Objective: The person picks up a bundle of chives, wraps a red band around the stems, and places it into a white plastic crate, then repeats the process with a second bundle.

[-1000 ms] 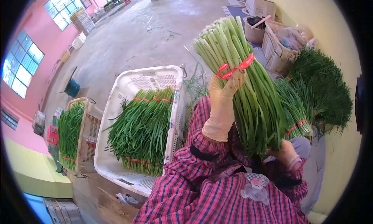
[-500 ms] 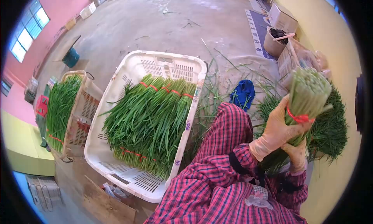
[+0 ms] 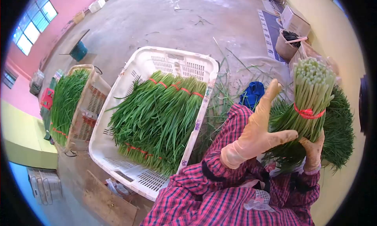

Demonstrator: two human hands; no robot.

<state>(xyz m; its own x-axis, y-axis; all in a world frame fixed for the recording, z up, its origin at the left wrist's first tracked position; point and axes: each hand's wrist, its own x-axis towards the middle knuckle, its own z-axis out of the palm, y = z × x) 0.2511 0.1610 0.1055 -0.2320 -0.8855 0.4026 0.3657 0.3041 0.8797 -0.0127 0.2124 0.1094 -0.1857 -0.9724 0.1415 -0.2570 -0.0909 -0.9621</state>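
Concrete floor [image 3: 157,18], pink wall [image 3: 19,88], white crate [image 3: 118,167]

Bright daylight from windows [image 3: 33,28] at left, soft shadows, sharp centre, heavy fisheye w/ black vignette corners.

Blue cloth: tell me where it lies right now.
The blue cloth lies on the floor right of the white crate, just beyond the gloved left hand, among loose green stalks.

I see thin beige rubber gloves on both grips, left hand [image 3: 257,133] and right hand [image 3: 313,149]. Red-and-navy plaid long sleeves [image 3: 220,186], dark elastic cuffs, small pale appliqué patch [image 3: 257,200] at chest.
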